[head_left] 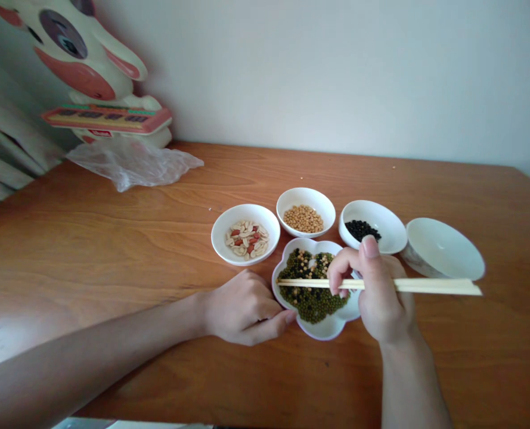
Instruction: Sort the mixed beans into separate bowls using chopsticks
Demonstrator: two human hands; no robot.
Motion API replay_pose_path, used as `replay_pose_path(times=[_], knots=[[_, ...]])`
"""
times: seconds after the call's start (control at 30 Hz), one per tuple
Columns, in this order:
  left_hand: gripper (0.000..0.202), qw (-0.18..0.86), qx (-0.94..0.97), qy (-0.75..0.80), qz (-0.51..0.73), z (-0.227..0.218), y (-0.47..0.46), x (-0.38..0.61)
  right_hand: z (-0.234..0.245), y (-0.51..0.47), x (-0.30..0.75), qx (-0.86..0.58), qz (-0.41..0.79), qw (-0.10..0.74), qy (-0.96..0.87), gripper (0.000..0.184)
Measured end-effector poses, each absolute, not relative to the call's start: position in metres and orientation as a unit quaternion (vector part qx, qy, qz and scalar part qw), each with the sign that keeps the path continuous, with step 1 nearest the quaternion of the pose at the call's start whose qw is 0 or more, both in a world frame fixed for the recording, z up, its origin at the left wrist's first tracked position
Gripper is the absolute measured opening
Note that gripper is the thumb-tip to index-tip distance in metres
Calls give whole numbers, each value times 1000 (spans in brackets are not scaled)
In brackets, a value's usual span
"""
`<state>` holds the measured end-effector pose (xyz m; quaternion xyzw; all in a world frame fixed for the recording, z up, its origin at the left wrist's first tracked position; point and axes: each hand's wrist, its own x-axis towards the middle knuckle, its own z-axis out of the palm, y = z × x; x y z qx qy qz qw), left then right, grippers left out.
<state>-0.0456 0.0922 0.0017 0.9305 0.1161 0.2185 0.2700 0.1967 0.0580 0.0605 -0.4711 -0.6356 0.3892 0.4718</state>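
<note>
Bare left forearm [90, 366] lies nearest the camera, crossing the lower left of the frame along a wooden bench [157, 232]. At the left edge hangs a pale curtain [0, 143]; beside it, upper left, stands a cow-shaped toy [99, 77] with a keyboard, a crumpled clear bag [135, 167] before it. Left of center, the left hand [247, 310] rests with fingers curled, the thumb at the rim of a flower-shaped dish [327, 330]; whether they pinch that rim I cannot tell. Above this hand sits a white bowl of peanuts [220, 229]. The dish, at lower center, holds mixed green, black and yellow beans [316, 305], with a bowl of yellow beans [306, 195] just above. Right of center, the right hand [383, 298] has its fingers pinching chopsticks [439, 286], held level, their tips over the dish's left side. Behind it stands a bowl of black beans [385, 220], then another white bowl [443, 244].
</note>
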Motion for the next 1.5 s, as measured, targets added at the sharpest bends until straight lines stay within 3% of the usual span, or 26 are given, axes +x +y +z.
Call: replay_pose_path(times=[0.53, 0.8, 0.97, 1.2, 1.5], knots=[[46, 269, 931, 115, 218, 0, 92, -46, 65, 54, 211, -473, 385, 487, -625, 79], [47, 271, 930, 118, 217, 2, 91, -47, 63, 54, 197, -450, 380, 460, -664, 67], [49, 260, 932, 112, 226, 3, 92, -45, 64, 54, 204, -469, 330, 488, -658, 71], [47, 266, 931, 112, 223, 3, 92, -45, 67, 52, 204, -439, 392, 470, -658, 72], [47, 269, 930, 113, 224, 4, 91, -45, 70, 52, 214, -470, 381, 479, -636, 77]])
